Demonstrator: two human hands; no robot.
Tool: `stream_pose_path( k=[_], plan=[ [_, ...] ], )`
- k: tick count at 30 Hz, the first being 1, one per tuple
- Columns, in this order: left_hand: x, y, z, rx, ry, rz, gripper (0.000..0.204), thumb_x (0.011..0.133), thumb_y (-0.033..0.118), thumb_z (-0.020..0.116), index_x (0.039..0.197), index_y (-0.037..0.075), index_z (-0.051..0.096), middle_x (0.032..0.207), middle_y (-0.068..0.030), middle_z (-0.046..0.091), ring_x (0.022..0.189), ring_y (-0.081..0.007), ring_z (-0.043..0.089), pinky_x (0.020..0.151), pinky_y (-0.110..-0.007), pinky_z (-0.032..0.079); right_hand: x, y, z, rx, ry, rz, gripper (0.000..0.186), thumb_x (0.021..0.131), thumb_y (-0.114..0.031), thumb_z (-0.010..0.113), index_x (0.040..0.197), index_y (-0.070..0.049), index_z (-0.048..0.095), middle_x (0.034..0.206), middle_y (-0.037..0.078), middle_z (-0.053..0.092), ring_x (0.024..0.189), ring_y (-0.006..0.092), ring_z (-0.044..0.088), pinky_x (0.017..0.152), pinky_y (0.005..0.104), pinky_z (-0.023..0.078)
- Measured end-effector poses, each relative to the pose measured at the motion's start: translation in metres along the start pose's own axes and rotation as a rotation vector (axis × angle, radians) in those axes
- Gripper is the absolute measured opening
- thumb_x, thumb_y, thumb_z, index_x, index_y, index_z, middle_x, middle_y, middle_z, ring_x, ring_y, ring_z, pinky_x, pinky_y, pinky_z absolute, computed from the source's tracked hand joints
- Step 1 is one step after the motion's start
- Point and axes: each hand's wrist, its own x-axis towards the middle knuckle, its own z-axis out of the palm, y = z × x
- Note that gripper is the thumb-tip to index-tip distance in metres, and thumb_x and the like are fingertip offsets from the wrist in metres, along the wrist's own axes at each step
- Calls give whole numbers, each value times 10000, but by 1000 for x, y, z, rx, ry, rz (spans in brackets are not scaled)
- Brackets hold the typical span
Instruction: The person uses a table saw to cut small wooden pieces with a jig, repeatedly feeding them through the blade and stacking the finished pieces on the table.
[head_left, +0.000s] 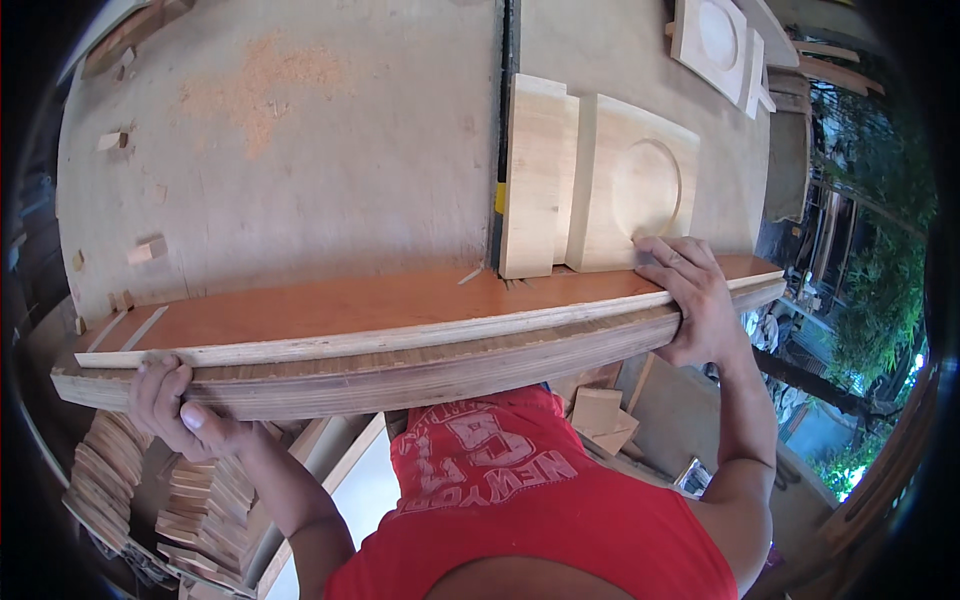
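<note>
Our pale workbench point(400, 180) spread ahead of us. Right of its middle lay the wooden panel point(612, 160), creamy, with a round shallow recess; just left was a stepped wooden piece point(533, 180). Our right hand point(708, 310) met the panel's near edge, fingers bent and close together; with its thumb hidden, we couldn't tell whether it pinched. Our left hand point(180, 405) gripped the layered front edge point(430, 385), well apart, fingers bunched above, thumb lower. Both pieces reached onto the reddish-brown board point(350, 305). Left of the dark strip point(505, 90) we had the widest stretch, bearing shavings point(265, 90) and small offcuts point(148, 249). Slats point(205, 505) stood stacked at lower left; greenery point(875, 300) rose at right.
</note>
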Motion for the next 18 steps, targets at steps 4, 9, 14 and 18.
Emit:
stream_pose_path(
  k=[4,9,14,18],
  plan=[
    [0,-7,-5,-21,-8,64,439,1044,277,420,977,-49,706,969,-207,710,982,-320,670,1023,-514,547,2,4,2,13,19,-13,701,497,-213,841,1143,30,720,1372,230,687,1194,417,644,1011,524,477],
    [0,-5,-6,15,-13,81,448,1057,284,400,973,-38,701,970,-193,705,1007,-315,660,1031,-523,543,4,0,-3,4,-10,10,676,523,-214,843,1142,32,724,1361,232,695,1184,415,652,1008,520,482],
    [-2,0,-8,22,-49,-5,443,1044,296,409,970,-22,709,966,-177,706,1007,-316,657,1036,-528,539,1,-1,-1,-1,11,-12,665,538,-203,835,1151,28,723,1371,232,691,1188,412,650,1013,515,484],
    [0,1,-11,43,-71,-15,439,1031,307,429,960,-12,722,982,-173,728,1022,-312,659,1044,-517,535,3,1,-3,11,14,-27,664,532,-193,827,1152,21,721,1385,231,684,1194,411,648,1015,515,487]
  ],
)
